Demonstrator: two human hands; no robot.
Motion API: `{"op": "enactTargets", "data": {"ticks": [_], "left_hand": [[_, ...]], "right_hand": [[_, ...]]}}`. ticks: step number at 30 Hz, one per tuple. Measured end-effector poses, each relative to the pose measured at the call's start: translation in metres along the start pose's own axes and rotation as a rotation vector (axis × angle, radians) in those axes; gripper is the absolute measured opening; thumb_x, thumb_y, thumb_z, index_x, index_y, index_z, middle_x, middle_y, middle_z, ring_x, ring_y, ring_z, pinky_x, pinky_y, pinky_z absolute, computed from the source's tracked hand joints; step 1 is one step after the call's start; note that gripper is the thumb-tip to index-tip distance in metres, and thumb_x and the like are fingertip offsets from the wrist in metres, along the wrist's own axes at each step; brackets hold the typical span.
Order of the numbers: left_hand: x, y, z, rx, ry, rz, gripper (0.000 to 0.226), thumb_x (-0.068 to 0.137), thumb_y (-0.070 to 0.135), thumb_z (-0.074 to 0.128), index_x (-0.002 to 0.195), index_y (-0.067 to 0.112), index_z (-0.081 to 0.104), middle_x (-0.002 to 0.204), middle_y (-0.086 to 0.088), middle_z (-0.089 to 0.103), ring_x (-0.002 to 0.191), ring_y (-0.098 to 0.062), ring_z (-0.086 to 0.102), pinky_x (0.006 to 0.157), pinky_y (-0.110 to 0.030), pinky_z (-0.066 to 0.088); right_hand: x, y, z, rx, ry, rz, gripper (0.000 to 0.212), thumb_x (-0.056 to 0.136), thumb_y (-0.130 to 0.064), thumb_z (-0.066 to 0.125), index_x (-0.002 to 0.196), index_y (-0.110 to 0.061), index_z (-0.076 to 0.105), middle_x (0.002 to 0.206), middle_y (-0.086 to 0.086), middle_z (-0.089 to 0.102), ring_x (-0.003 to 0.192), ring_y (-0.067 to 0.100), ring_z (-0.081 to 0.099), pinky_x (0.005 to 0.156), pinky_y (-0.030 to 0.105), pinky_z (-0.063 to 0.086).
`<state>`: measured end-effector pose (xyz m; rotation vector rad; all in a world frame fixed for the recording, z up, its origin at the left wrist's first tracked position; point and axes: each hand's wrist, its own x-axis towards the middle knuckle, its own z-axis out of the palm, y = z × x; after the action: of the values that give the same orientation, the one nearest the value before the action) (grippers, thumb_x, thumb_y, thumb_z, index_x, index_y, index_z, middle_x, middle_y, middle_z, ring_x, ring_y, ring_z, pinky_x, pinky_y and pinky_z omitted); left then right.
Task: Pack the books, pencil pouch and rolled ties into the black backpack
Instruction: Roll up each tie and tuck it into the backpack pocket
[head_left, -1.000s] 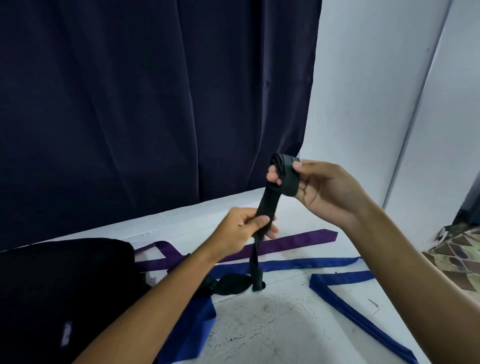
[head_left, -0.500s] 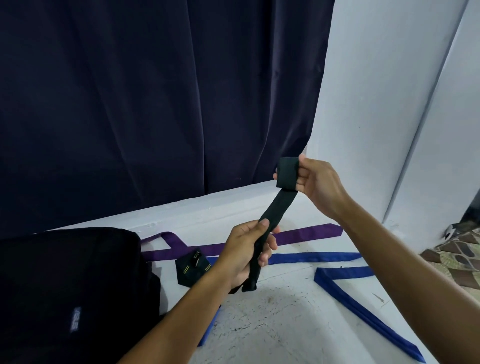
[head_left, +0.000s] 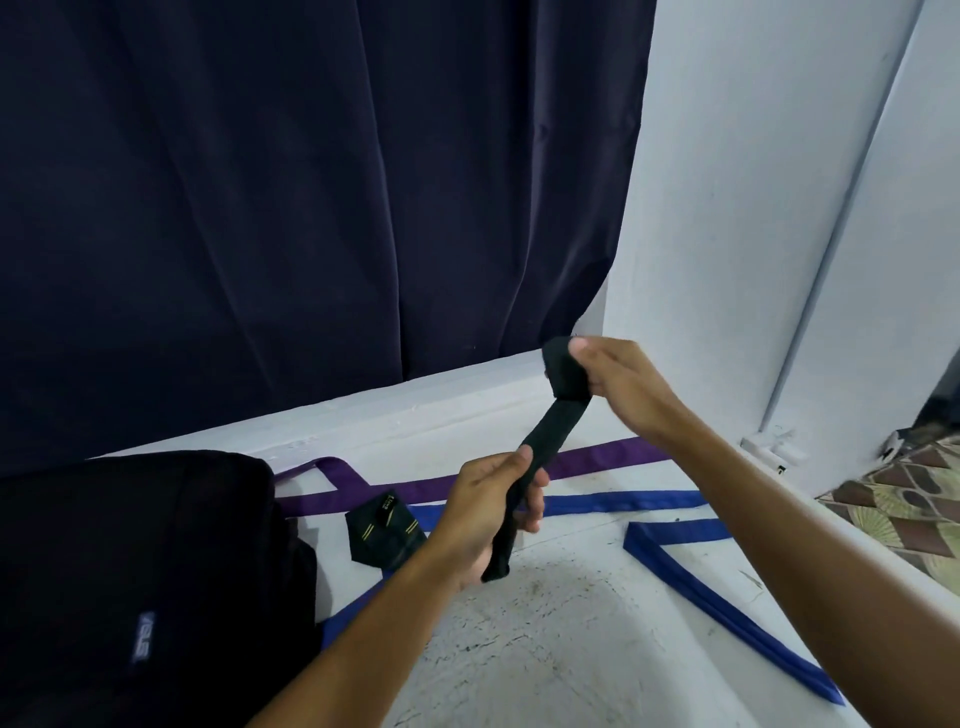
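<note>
Two hands share one black tie (head_left: 545, 447), stretched taut between them so the winding stays tight. Above, the right hand (head_left: 618, 384) curls its fingers and thumb round the rolled end, keeping the coil from springing loose. Below that grip, the left hand (head_left: 493, 509) wraps the unrolled length, feeding it with tension; the wide tip, striped in gold, lies on the white surface (head_left: 545, 649) left of this hand. Purple tie (head_left: 613, 457) and blue tie (head_left: 691, 571) lie flat beyond and beneath, unrolled. Left of both grips sits the black backpack (head_left: 135, 571), close enough to receive the roll.
</note>
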<state>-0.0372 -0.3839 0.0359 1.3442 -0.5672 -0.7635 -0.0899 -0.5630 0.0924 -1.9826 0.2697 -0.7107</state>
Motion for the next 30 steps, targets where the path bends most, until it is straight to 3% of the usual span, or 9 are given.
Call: {"op": "enactTargets", "data": {"ticks": [2,5,10,13,16,21,25,28,30], "left_hand": [[0.002,0.004,-0.007,0.038,0.036,0.004,0.037,0.098,0.027,0.052,0.070,0.005,0.062,0.045,-0.002,0.045,0.051,-0.018,0.046,0.062,-0.029,0.046],[0.007,0.023,-0.034,0.138,-0.070,-0.046,0.030,0.086,0.033,0.065,0.078,0.003,0.065,0.042,0.004,0.031,0.042,-0.014,0.034,0.055,-0.030,0.043],[0.020,0.066,-0.090,0.703,-0.422,-0.171,0.037,0.074,0.015,0.082,0.107,0.010,0.067,0.050,0.000,0.043,0.042,-0.011,0.033,0.047,-0.019,0.041],[0.030,0.080,-0.118,1.004,-0.425,-0.210,0.044,0.069,0.013,0.086,0.107,0.019,0.065,0.059,-0.011,0.054,0.047,-0.016,0.043,0.049,-0.022,0.040],[0.049,0.083,-0.154,1.211,-0.221,-0.112,0.036,0.063,0.017,0.091,0.088,0.017,0.064,0.058,-0.001,0.060,0.053,-0.015,0.051,0.056,-0.026,0.040],[0.086,0.112,-0.194,1.299,0.256,0.139,0.038,0.059,0.029,0.093,0.071,0.015,0.060,0.062,0.000,0.062,0.061,-0.017,0.056,0.057,-0.028,0.040],[0.109,0.152,-0.188,1.623,0.467,0.326,0.047,0.060,0.052,0.086,0.081,0.018,0.061,0.087,-0.004,0.056,0.094,-0.028,0.053,0.070,-0.037,0.044],[0.123,0.172,-0.169,1.694,0.492,0.417,0.041,0.071,0.045,0.083,0.099,0.019,0.068,0.109,-0.009,0.052,0.111,-0.032,0.044,0.081,-0.046,0.046],[0.130,0.180,-0.152,1.557,0.325,0.422,0.040,0.077,0.031,0.081,0.114,0.019,0.070,0.107,-0.005,0.059,0.106,-0.027,0.055,0.088,-0.045,0.050]], "right_hand": [[-0.006,0.004,-0.002,-0.206,-0.146,-0.055,0.069,0.093,-0.061,0.039,0.074,0.005,0.048,0.069,0.005,0.045,0.065,0.017,0.041,0.068,0.040,0.038],[-0.010,0.004,-0.014,-0.337,-0.473,0.093,0.084,0.072,-0.084,0.044,0.070,-0.002,0.059,0.065,0.004,0.053,0.063,0.014,0.047,0.068,0.029,0.039],[-0.016,0.002,-0.032,-0.123,-1.019,0.349,0.024,0.077,-0.021,0.076,0.096,-0.007,0.074,0.086,0.013,0.073,0.075,0.024,0.069,0.073,0.033,0.055],[-0.015,0.003,-0.054,0.082,-1.047,0.350,0.022,0.071,-0.024,0.082,0.088,-0.011,0.076,0.073,0.010,0.071,0.057,0.017,0.067,0.057,0.025,0.054],[-0.012,0.013,-0.093,0.342,-0.942,0.347,0.025,0.071,-0.029,0.084,0.082,-0.009,0.075,0.063,0.007,0.067,0.048,0.012,0.062,0.045,0.019,0.050],[-0.016,0.028,-0.118,0.448,-0.863,0.334,0.025,0.072,-0.027,0.082,0.078,-0.006,0.071,0.061,0.007,0.064,0.045,0.011,0.059,0.043,0.017,0.047],[-0.013,0.027,-0.116,0.631,-0.987,0.245,0.014,0.090,-0.013,0.064,0.090,0.001,0.066,0.072,0.008,0.068,0.056,0.011,0.065,0.050,0.018,0.051],[-0.016,0.015,-0.122,0.863,-1.047,0.164,0.011,0.095,0.000,0.051,0.097,0.009,0.057,0.082,0.016,0.067,0.064,0.018,0.067,0.057,0.023,0.054],[-0.021,0.007,-0.128,0.922,-1.023,0.105,0.012,0.095,0.003,0.049,0.100,0.013,0.054,0.084,0.018,0.067,0.059,0.022,0.061,0.055,0.025,0.049]]}}
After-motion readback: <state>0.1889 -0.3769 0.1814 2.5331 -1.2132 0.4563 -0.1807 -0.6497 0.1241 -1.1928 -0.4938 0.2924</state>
